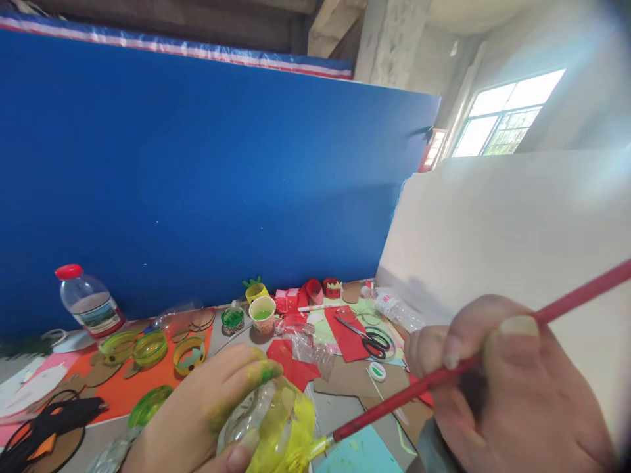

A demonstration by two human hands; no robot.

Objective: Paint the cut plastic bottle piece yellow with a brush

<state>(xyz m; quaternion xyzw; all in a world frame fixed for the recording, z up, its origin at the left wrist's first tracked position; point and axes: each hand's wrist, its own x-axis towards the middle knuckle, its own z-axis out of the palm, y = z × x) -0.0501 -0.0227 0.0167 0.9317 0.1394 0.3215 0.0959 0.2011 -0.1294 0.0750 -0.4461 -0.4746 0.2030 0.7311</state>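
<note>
My left hand (211,401), with yellow-green paint on its fingers, is closed around a clear plastic bottle piece (280,427) partly coated in yellow paint. In my right hand (522,381) is a long red-handled paintbrush (394,399), gripped between thumb and fingers. The brush tip touches the yellow painted side of the bottle piece. Below my hands lies a light blue paper sheet (367,452). Beyond them stand a paper cup (263,322) with green liquid and a small container of dark green paint (233,320).
Scissors (365,336) lie on red paper (348,328), near a white cap (377,372). Yellow-green plastic rings (150,348) rest on orange paper (106,410). At far left are a red-capped bottle (91,302) and a black tool (64,417). A blue panel (221,164) rises behind the table.
</note>
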